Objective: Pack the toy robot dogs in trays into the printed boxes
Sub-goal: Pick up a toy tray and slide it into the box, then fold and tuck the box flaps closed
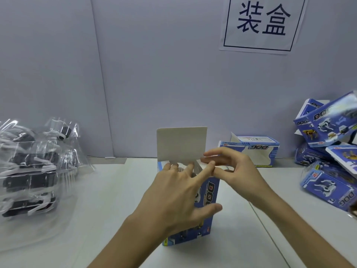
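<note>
Bright even light, soft shadows, wide-angle edge bending, fingers perhaps slightly motion-blurred

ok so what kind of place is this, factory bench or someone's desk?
Probably a toy packing station. White wall sign reads 装盒, meaning box-packing; blue printed DOG boxes piled at right; clear plastic trays of black-and-white toy robot dogs at left; upright blue printed box, lid flap raised, at centre.

Single head view, wide-angle, forward-down over table (116,209), facing wall (154,74); near, edges seemingly warped.
</note>
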Demonstrator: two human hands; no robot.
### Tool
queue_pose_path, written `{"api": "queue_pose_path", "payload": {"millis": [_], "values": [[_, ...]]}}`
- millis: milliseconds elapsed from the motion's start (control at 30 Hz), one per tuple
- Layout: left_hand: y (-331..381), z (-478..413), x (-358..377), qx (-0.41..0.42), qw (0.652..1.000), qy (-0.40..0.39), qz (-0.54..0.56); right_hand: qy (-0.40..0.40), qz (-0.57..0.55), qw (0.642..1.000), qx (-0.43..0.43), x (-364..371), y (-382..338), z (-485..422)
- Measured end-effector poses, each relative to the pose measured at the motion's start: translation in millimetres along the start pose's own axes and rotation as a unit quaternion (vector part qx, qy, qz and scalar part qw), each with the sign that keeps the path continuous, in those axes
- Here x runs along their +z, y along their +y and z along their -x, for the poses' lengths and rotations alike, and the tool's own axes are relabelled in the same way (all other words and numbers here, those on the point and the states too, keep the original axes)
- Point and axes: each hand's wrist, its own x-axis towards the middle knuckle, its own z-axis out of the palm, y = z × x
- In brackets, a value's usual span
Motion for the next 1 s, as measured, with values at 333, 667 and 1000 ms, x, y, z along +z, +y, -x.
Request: {"api": "queue_pose_path", "payload": {"millis": [333,667,1000], "values": [[-10.9,2.0,-4.1,0.026,0.999,-0.011,-0.033,-0.088,0.063,0.994,0.024,-12.6,-53.9,-113.2],[-22.9,13.1,-6.3,0.051,0.997,0.040,0.033,-0.333,0.099,0.937,-0.027,19.0,-39.8,-43.8],[-14.9,45.8,28.6,0.020,0.960,0.274,0.047,-0.310,0.102,0.944,-0.038,18.3,-41.3,-40.2]]}}
